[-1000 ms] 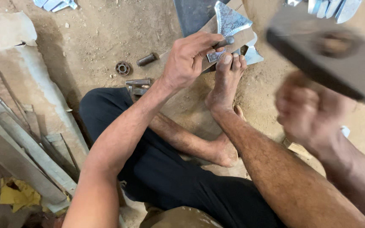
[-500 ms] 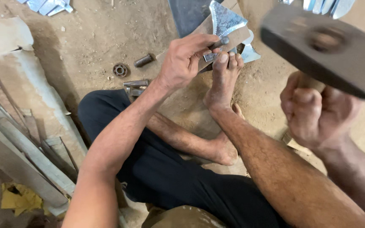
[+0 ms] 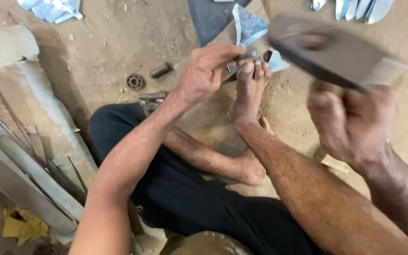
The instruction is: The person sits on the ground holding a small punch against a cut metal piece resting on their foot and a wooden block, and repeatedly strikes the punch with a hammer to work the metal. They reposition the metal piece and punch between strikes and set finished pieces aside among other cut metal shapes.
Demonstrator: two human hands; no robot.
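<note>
Hammer (image 3: pixel 329 49), blocky dark steel, gripped by right hand (image 3: pixel 350 125); left hand (image 3: pixel 206 73) pinches a thin metal punch (image 3: pixel 242 57).

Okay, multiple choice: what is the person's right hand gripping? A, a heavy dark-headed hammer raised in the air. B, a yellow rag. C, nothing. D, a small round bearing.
A: the right hand is closed around the handle of the heavy dark-headed hammer, lifted above the sandy ground.
</note>
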